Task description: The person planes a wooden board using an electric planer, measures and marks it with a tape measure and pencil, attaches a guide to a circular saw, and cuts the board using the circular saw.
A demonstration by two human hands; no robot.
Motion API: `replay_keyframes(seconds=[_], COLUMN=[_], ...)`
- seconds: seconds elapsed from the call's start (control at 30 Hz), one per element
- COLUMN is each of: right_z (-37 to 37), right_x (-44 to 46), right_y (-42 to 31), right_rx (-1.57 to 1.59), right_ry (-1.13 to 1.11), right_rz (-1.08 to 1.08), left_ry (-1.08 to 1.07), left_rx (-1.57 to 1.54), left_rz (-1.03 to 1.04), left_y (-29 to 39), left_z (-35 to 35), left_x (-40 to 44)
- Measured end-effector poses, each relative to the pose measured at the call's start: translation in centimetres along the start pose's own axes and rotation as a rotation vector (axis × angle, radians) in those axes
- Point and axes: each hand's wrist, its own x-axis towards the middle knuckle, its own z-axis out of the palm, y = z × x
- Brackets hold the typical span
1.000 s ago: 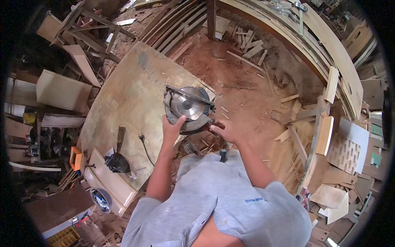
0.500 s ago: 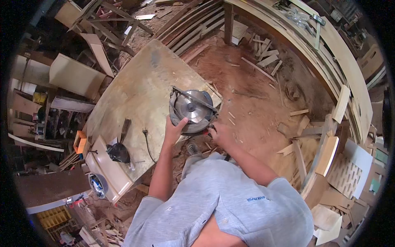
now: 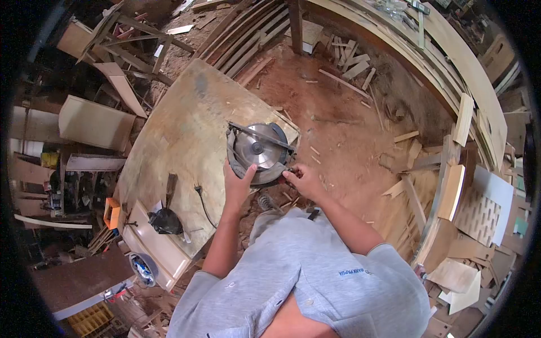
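Observation:
A circular saw [image 3: 248, 147] lies on its side near the right edge of a worn plywood tabletop [image 3: 186, 118], its round toothed blade facing up. My left hand [image 3: 238, 183] grips the saw's near left side, with the thumb over the grey housing below the blade. At the saw's near right edge, my right hand [image 3: 305, 182] is closed, thumb and fingers pinching a small dark part. The exact part is too small to tell. A black power cord with a plug [image 3: 198, 188] rests on the tabletop left of my left hand.
A black plastic bag [image 3: 165, 221] and a pale panel [image 3: 163, 248] lie at the table's near left, beside a bucket [image 3: 143, 268] and an orange box [image 3: 111, 213]. Wood offcuts [image 3: 355, 67] are scattered over the dirt floor. Long boards [image 3: 445, 67] curve along the right.
My right hand has turned, its thumb and fingers now showing more clearly at the saw's edge. The view has shifted slightly. My left hand keeps its hold on the saw.

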Motion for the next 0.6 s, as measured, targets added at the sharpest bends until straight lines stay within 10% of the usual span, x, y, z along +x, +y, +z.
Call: replay_keyframes(seconds=[0.47,0.6], right_z=[0.2,0.3], right_x=[-0.3,0.3], right_y=[-0.7,0.9], right_rx=[-0.472,-0.436], right_ry=[0.277,0.161], right_rz=[-0.523,-0.373], left_ry=[-0.008,-0.021], left_rx=[-0.069,-0.101], left_rz=[-0.023,-0.015], left_y=[0.3,0.1], left_z=[0.0,0.2], left_x=[0.0,0.0])
